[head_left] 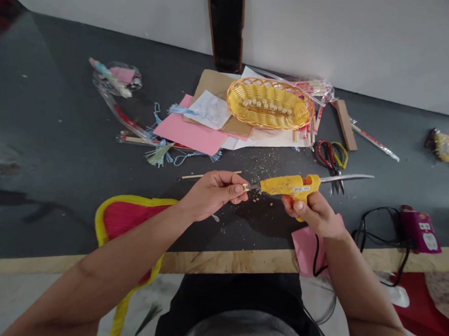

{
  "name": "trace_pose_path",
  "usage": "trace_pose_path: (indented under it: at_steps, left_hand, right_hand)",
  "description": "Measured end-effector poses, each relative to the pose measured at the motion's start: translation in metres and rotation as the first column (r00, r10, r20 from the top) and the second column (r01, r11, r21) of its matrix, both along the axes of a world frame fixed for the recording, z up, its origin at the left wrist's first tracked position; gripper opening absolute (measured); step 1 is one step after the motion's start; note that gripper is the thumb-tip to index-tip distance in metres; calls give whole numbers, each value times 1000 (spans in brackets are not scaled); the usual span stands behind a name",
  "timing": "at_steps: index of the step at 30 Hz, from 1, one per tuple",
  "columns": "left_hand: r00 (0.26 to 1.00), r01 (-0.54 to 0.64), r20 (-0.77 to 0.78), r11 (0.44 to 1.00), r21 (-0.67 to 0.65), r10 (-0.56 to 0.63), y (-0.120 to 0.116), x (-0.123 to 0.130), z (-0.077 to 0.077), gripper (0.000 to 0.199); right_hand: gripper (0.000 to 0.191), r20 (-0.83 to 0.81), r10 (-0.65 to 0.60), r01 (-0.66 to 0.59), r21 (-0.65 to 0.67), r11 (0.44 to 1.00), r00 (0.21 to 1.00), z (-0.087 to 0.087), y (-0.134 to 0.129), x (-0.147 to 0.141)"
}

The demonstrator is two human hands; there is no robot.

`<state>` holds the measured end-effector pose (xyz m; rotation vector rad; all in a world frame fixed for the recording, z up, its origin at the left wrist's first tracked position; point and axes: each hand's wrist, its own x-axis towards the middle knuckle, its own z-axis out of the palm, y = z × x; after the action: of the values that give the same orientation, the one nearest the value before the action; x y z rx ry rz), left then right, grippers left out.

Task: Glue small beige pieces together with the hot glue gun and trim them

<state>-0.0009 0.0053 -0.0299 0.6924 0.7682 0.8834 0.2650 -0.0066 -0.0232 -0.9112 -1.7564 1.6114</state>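
Note:
A yellow hot glue gun is gripped in my right hand, its nozzle pointing left and a clear glue stick sticking out of its back end. My left hand pinches a small pale wooden piece between thumb and fingers, right at the nozzle tip. Its exact shape is too small to tell. Below and around the nozzle, wood crumbs and small square bits lie scattered on the dark table. Behind my left hand lies a thin wooden stick.
A yellow woven basket with several small pale pieces sits on papers at the back. Red and yellow-handled pliers and scissors, pink paper, blue tassels, wrapped chopsticks and a purple power box with cords lie around.

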Motion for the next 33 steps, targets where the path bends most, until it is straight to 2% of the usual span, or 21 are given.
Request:
trace_pose_path:
  at_steps: [10,18,22,26,29,33]
  left_hand:
    - [1000,-24,-17,1000,7,25,-1,-1,-3,27]
    - [990,-138,36,990,-4,138,3,-3,-5,21]
    - [988,-150,25,989,14,150,4,-2,-2,22]
    - [987,-158,-9,987,3,158,5,0,2,25]
    - [989,-145,-28,989,10,146,7,0,2,26]
    - [991,-130,-33,991,25,130,8,-1,0,26]
  right_hand:
    - [33,-5,-29,29,-70,997,1000,-4,-1,6]
    - [24,-142,-143,105,-247,963,979,-10,-1,7]
    - [32,-317,-148,61,-269,961,937,-9,3,4]
    - [37,-454,-210,56,-329,943,866,-4,6,-1]
    - [45,-494,-236,36,-381,924,837,1,8,-1]
    - [58,-457,-233,53,-373,926,859,2,8,6]
